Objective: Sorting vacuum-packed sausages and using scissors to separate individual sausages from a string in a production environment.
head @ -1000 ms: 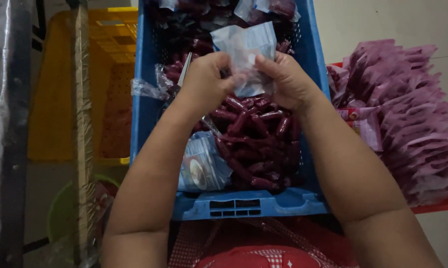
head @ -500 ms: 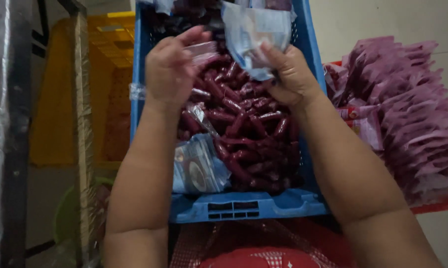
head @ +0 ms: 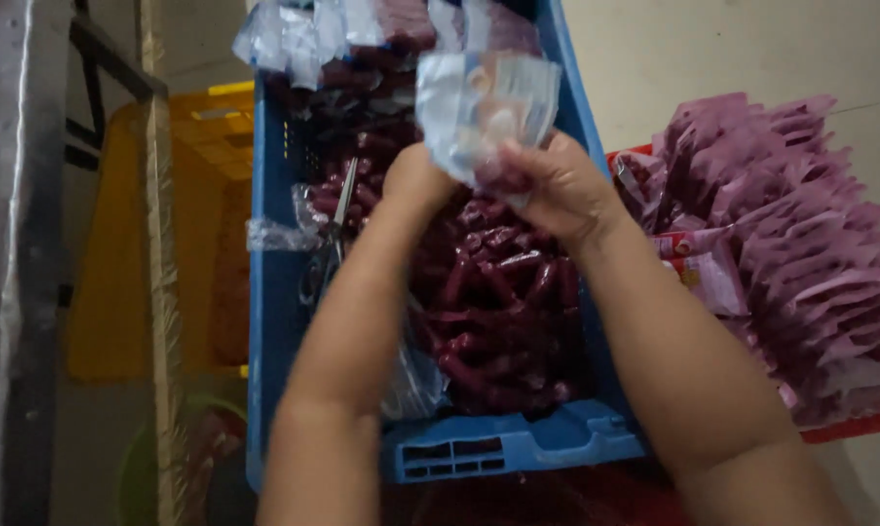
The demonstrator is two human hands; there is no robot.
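Pouch (head: 484,112), clear and bluish plastic with faint print, held up over the far half of the blue crate (head: 498,448). Right hand (head: 557,190) grips its lower right edge; fingers (head: 518,156) curled narrow and pinching the film, the pouch rising above them. Left hand (head: 415,180) sits at the pouch's lower left corner, knuckles toward the camera; its fingers are hidden behind the hand and the pouch, so cannot tell whether they grip it or only touch. Both hands close together, nearly meeting under the pouch. Crate below is filled with dark red sausages (head: 488,292) in tight wrappers; more clear pouches (head: 313,39) heaped at its far end. Scissors (head: 328,253) lie against the crate's left inner wall. Pile of pink-purple packets (head: 800,234) stands to the right of the crate, a yellow crate (head: 196,156) to the left. Against half a second ago: the left hand, then raised open and apart from the pouch with fingers spread, has come in to the pouch's lower corner; the right hand has kept its hold. One second ago both hands were together on the pouch, lower over the sausages.
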